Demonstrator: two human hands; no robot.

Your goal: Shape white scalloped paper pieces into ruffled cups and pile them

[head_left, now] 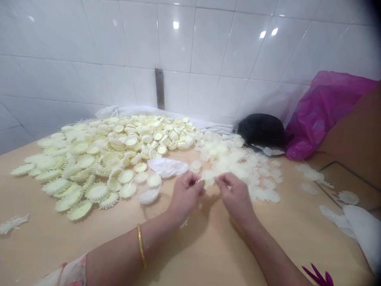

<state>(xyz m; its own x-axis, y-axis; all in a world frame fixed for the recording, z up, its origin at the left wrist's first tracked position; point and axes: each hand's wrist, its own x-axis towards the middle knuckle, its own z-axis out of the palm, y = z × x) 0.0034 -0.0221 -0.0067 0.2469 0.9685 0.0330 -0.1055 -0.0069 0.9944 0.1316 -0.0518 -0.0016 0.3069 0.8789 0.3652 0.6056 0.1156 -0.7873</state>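
Note:
My left hand [186,194], with a gold bangle [141,245] on its wrist, pinches a small pale piece [201,181] between its fingertips. My right hand [235,194] is pinched shut on the edge of a thin, pale flower-shaped cut-out [208,177]. Beyond my hands lies a loose spread of these flat cut-outs [238,167]. To the left is a large heap of pale yellow scalloped cups [98,171]. A small clear dish [149,196] and a white cloth [168,167] lie just left of my left hand.
Everything rests on a light wooden table [193,246] against a white tiled wall [178,43]. A black bag [260,129] and a crumpled magenta plastic bag [324,115] stand at the back right. White fabric [360,230] and magenta petals [318,276] lie at the right edge.

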